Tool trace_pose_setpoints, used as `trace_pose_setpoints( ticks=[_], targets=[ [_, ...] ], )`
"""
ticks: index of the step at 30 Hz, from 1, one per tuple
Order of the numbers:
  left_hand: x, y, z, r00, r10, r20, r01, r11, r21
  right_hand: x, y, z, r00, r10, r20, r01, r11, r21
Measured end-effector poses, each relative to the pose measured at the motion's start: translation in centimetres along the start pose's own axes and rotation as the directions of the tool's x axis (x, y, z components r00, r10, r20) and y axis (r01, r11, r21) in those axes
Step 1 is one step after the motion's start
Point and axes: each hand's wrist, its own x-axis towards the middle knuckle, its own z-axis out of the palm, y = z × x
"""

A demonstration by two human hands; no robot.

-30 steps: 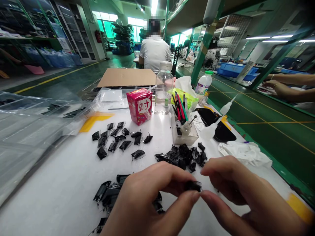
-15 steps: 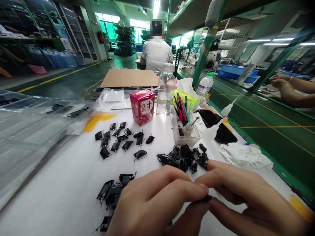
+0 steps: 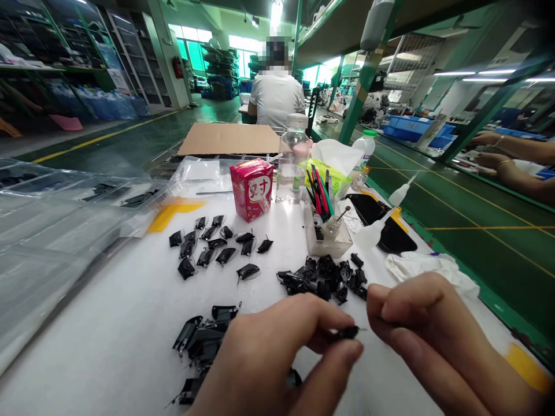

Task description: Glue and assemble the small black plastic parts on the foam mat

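Observation:
My left hand (image 3: 286,352) pinches a small black plastic part (image 3: 347,333) between thumb and fingers; a thin pin sticks out of its right end. Just to the right, my right hand (image 3: 429,335) is closed, fingertips pressed together, and what they hold, if anything, is hidden. Beyond the hands lies a heap of black plastic parts (image 3: 325,276). A second pile of black parts (image 3: 202,341) sits left of my left hand and is partly covered by it. Farther back, several black pieces with thin clear edges (image 3: 217,242) are spread over the white tabletop (image 3: 108,323).
A clear compartment tray (image 3: 56,248) fills the left side. Behind stand a red drink carton (image 3: 252,190), a clear bottle (image 3: 289,179) and a tool box (image 3: 327,245) with pens and cutters. To the right are a squeeze bottle (image 3: 373,231) and white cloth (image 3: 433,271). A person (image 3: 277,95) sits ahead.
My hands have moved apart: the right one has drawn back to the right and curled its fingers. The black part stays in my left hand and shows more now.

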Motion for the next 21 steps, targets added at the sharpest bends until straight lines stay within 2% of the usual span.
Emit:
trace_pose_setpoints(
  ticks=[3,6,8,14,21],
  targets=[
    [0.5,0.0,0.0,0.975,-0.202,0.097,0.206,0.978,-0.038,-0.1,0.1,0.2,0.999,0.018,-0.035,-0.018,1.000,0.001],
    [0.6,0.0,0.0,0.946,-0.297,0.128,0.306,0.950,-0.057,-0.2,0.3,0.3,0.998,0.005,-0.068,-0.005,1.000,0.010],
    [0.6,0.1,-0.1,0.944,-0.305,0.130,0.313,0.948,-0.053,-0.1,0.4,0.2,0.998,-0.033,-0.053,0.035,0.999,0.038],
    [0.6,0.4,-0.2,0.941,-0.283,0.184,0.302,0.950,-0.079,0.6,0.7,0.1,0.988,-0.127,0.093,0.113,0.983,0.142],
    [0.1,-0.4,0.3,0.972,-0.193,0.136,0.199,0.979,-0.033,0.9,0.0,-0.2,0.977,-0.211,0.023,0.208,0.975,0.073]
  ],
)
